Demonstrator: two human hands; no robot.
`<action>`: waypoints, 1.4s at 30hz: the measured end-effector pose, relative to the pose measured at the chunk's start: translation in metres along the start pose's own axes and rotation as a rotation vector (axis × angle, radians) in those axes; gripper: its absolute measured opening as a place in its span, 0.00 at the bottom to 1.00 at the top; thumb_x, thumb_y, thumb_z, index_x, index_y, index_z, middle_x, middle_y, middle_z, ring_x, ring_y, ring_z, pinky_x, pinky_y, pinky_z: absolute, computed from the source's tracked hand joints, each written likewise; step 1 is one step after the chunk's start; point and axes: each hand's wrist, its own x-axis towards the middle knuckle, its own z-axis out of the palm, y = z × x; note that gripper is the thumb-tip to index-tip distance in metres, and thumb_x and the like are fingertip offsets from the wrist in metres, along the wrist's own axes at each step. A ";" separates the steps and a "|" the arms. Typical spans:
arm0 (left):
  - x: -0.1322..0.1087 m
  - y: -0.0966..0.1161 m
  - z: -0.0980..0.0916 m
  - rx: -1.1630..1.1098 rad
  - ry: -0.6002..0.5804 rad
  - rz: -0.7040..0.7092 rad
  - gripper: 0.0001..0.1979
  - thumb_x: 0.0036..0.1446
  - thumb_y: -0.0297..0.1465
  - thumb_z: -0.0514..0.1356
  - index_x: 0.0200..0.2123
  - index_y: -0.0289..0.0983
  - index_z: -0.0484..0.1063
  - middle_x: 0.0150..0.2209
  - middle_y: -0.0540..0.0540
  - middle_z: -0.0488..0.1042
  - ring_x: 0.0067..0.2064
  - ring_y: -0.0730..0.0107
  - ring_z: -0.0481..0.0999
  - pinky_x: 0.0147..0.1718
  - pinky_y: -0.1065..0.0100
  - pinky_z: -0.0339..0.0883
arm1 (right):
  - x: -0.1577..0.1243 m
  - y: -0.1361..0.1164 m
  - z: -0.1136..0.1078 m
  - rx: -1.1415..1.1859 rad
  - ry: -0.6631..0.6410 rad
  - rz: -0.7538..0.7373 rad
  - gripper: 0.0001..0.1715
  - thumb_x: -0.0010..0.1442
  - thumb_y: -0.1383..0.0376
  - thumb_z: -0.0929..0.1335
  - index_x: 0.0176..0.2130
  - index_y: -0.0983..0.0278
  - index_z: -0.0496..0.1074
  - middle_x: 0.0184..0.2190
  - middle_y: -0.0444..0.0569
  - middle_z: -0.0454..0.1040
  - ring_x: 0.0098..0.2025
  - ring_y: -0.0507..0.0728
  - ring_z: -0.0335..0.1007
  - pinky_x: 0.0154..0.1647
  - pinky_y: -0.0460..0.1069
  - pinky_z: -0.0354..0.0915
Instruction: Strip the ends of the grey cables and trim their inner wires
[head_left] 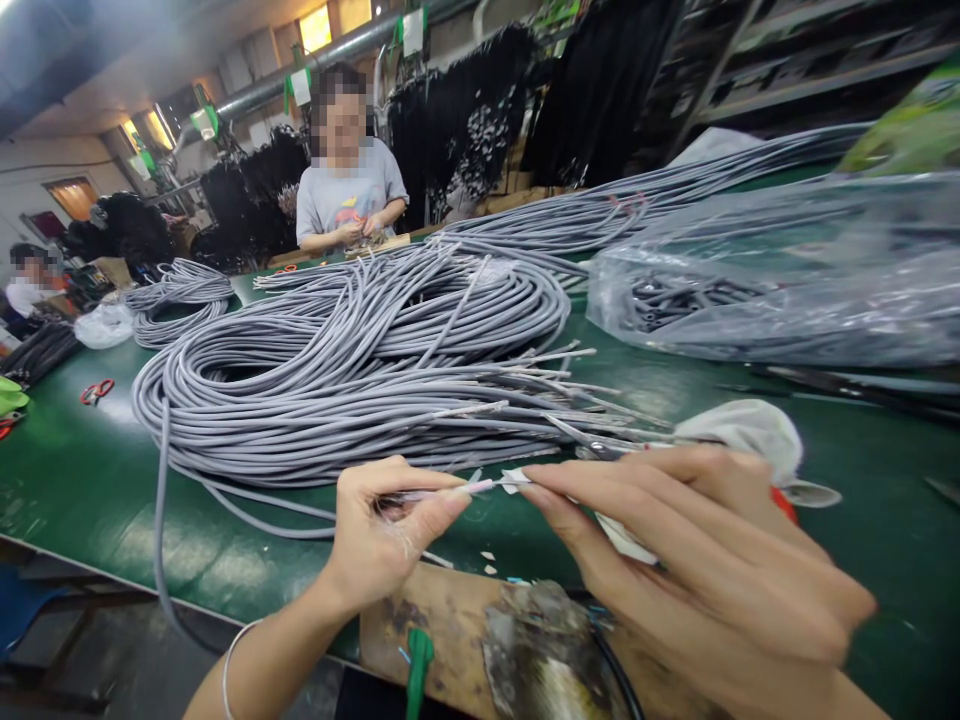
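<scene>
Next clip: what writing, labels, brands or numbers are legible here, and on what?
No text is readable.
White tags on the overhead pipe: too small to read.
Co-worker's T-shirt print: blurred.
Green package, far right: blurred.
White strip pinched in the right hand: no print visible.

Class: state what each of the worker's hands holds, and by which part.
The left hand pinches a thin grey cable just behind its bare tip. The right hand pinches a small white strip at that tip.
</scene>
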 end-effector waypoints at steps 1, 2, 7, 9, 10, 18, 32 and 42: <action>0.000 0.000 0.000 0.003 -0.002 0.001 0.14 0.49 0.39 0.64 0.27 0.33 0.81 0.17 0.45 0.70 0.19 0.77 0.60 0.16 0.73 0.51 | 0.000 0.000 0.000 0.002 0.002 -0.002 0.12 0.57 0.74 0.68 0.37 0.57 0.67 0.24 0.43 0.75 0.25 0.54 0.65 0.31 0.53 0.59; 0.000 0.000 0.000 0.006 -0.003 0.001 0.14 0.49 0.39 0.64 0.26 0.33 0.81 0.17 0.46 0.70 0.18 0.77 0.60 0.16 0.73 0.51 | -0.001 0.000 0.001 0.004 0.002 -0.001 0.12 0.57 0.74 0.68 0.37 0.57 0.67 0.24 0.43 0.75 0.25 0.54 0.65 0.31 0.53 0.59; 0.000 0.001 0.000 0.020 0.000 0.004 0.14 0.49 0.38 0.64 0.27 0.32 0.81 0.17 0.46 0.69 0.18 0.77 0.59 0.15 0.73 0.50 | 0.000 0.001 0.003 0.018 0.020 -0.005 0.13 0.55 0.75 0.68 0.37 0.57 0.67 0.24 0.43 0.75 0.25 0.55 0.65 0.31 0.53 0.59; 0.000 0.001 0.000 0.020 0.006 0.009 0.13 0.49 0.37 0.64 0.27 0.32 0.81 0.17 0.45 0.70 0.18 0.77 0.60 0.15 0.73 0.50 | 0.000 0.002 0.003 0.025 0.031 -0.019 0.13 0.55 0.75 0.68 0.37 0.58 0.67 0.23 0.43 0.74 0.24 0.54 0.64 0.31 0.53 0.58; -0.001 0.001 0.000 0.018 0.011 0.012 0.12 0.49 0.37 0.64 0.27 0.32 0.81 0.18 0.44 0.71 0.18 0.77 0.60 0.15 0.73 0.51 | 0.000 0.002 0.003 0.027 0.031 -0.017 0.13 0.55 0.75 0.68 0.37 0.58 0.67 0.23 0.43 0.74 0.24 0.54 0.64 0.31 0.53 0.58; 0.000 0.001 0.002 0.031 0.010 0.018 0.10 0.48 0.34 0.64 0.25 0.32 0.81 0.16 0.45 0.71 0.17 0.77 0.62 0.14 0.75 0.52 | -0.003 0.001 0.006 0.153 -0.012 0.087 0.12 0.56 0.75 0.67 0.35 0.57 0.67 0.23 0.41 0.73 0.24 0.53 0.65 0.26 0.50 0.59; 0.002 -0.004 0.000 -0.050 -0.047 -0.035 0.12 0.49 0.37 0.64 0.25 0.33 0.80 0.21 0.43 0.77 0.21 0.72 0.68 0.21 0.72 0.60 | -0.001 0.004 0.009 0.370 -0.099 0.150 0.07 0.56 0.72 0.67 0.29 0.60 0.69 0.20 0.41 0.72 0.21 0.50 0.64 0.21 0.46 0.60; 0.000 -0.005 0.002 0.070 -0.057 0.066 0.13 0.51 0.38 0.63 0.28 0.33 0.80 0.20 0.44 0.75 0.19 0.75 0.64 0.17 0.73 0.56 | 0.003 0.004 0.014 0.543 -0.188 0.410 0.10 0.60 0.63 0.64 0.28 0.61 0.70 0.18 0.41 0.69 0.17 0.49 0.63 0.14 0.43 0.59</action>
